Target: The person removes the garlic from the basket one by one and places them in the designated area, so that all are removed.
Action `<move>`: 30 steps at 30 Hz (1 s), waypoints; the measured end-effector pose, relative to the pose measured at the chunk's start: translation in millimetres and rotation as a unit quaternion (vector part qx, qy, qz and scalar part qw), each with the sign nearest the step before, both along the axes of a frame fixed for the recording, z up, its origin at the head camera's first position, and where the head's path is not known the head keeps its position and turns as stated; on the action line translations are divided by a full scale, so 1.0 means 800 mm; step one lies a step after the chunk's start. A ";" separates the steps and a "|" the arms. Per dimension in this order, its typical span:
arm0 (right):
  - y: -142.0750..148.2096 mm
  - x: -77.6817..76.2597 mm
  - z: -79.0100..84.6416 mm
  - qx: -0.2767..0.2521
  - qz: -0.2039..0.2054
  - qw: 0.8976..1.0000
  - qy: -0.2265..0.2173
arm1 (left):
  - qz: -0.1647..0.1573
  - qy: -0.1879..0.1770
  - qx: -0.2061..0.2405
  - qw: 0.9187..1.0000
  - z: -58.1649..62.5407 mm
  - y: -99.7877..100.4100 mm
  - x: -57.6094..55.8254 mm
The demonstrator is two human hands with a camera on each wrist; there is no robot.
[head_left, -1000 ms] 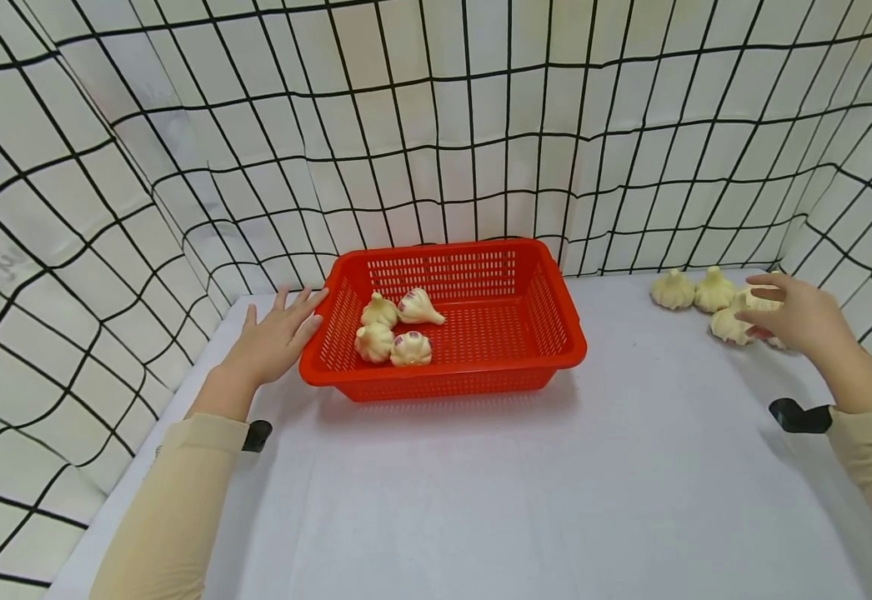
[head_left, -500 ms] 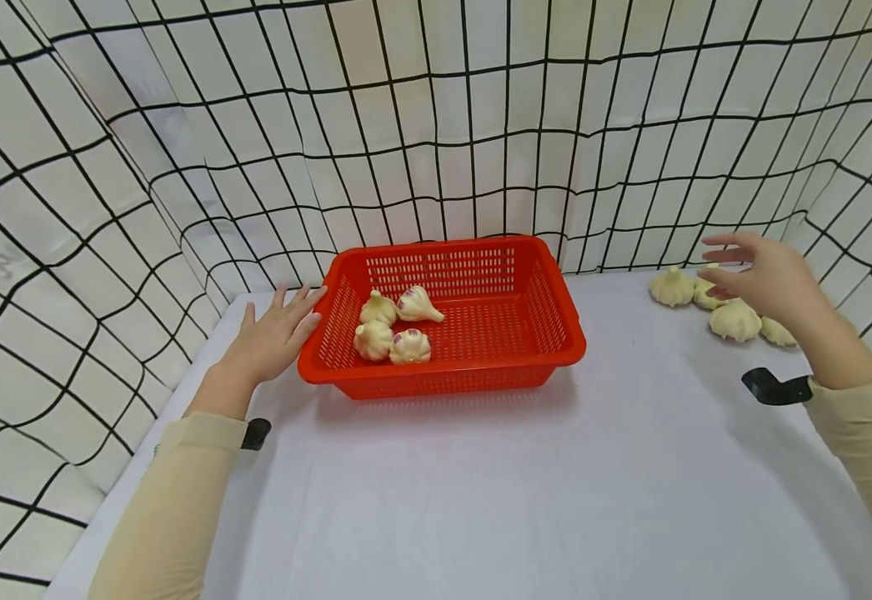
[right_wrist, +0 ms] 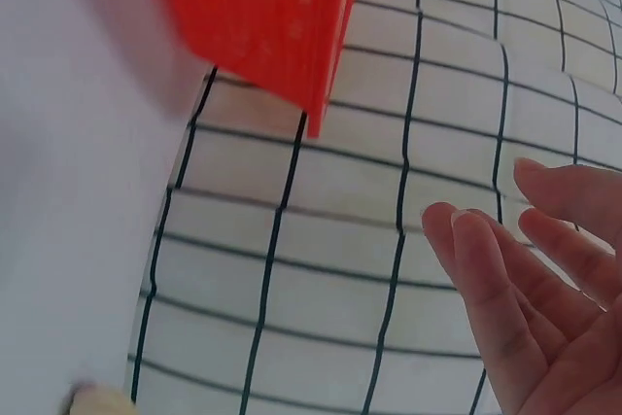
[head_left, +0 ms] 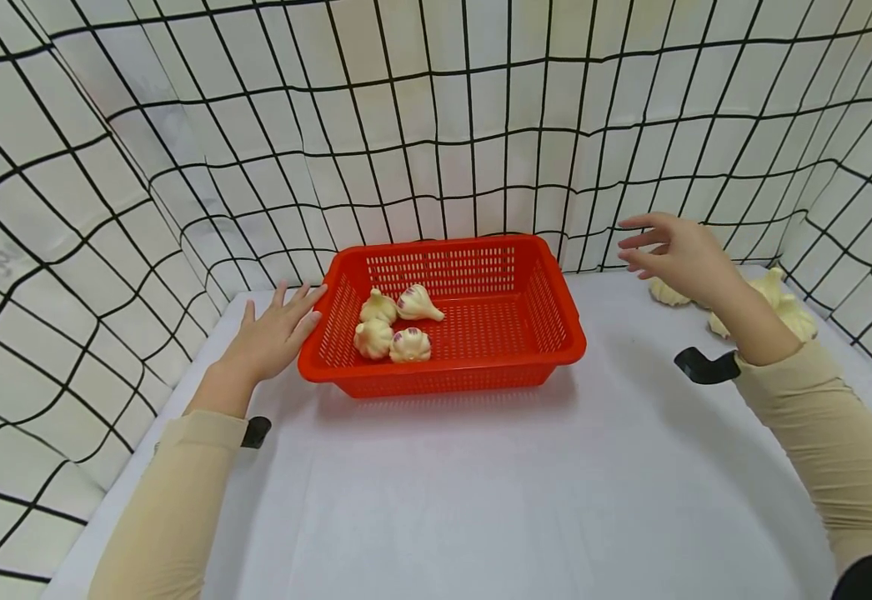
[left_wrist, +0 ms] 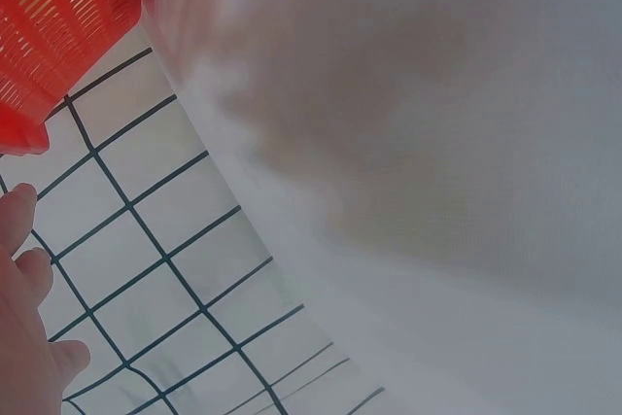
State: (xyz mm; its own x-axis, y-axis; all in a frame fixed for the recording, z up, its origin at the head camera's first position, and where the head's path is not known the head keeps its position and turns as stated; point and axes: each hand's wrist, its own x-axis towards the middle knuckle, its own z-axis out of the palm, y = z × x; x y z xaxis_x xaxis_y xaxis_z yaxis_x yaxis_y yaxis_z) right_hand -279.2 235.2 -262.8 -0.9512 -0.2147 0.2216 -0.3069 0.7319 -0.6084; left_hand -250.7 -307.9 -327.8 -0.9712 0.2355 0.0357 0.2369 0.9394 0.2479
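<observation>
Several garlic bulbs (head_left: 373,339) lie together in the left part of a red plastic basket (head_left: 451,373). My left hand (head_left: 267,337) has its fingers spread, with the fingertips at the basket's left rim; in the left wrist view, part of that hand (left_wrist: 29,308) shows below the red basket (left_wrist: 68,26). Raised above the table to the right of the basket is my right hand (head_left: 679,254), its fingers loosely bent. The right wrist view shows this hand (right_wrist: 544,308) with nothing between thumb and fingers. More garlic bulbs (head_left: 789,312) lie behind the right forearm, partly hidden by it.
A black grid net (head_left: 466,150) over white sheeting rises behind the basket and along both sides. White cloth (head_left: 436,492) covers the table. Each wrist carries a black camera mount, such as the right one (head_left: 706,367).
My right hand has moved left and slightly up, away from the garlic bulbs at the right and toward the basket. My left hand, the basket and its bulbs stay in place.
</observation>
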 end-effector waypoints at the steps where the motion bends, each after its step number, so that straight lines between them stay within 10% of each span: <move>1: -0.007 -0.001 -0.001 -0.009 0.006 1.000 0.001 | 0.000 0.000 0.000 1.000 0.000 0.000 0.000; 30: -0.162 -0.054 0.027 0.030 0.129 0.991 0.007 | 0.000 0.001 -0.005 1.000 0.001 0.000 -0.001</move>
State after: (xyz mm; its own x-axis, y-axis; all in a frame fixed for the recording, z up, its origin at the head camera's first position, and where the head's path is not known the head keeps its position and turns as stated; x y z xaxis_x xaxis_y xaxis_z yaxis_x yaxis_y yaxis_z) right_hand -322.7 105.7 -241.4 -0.8599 -0.4634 0.2139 -0.4965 0.6623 -0.5611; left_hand -251.4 -307.8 -327.2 -0.9710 0.2366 0.0355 0.2381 0.9415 0.2385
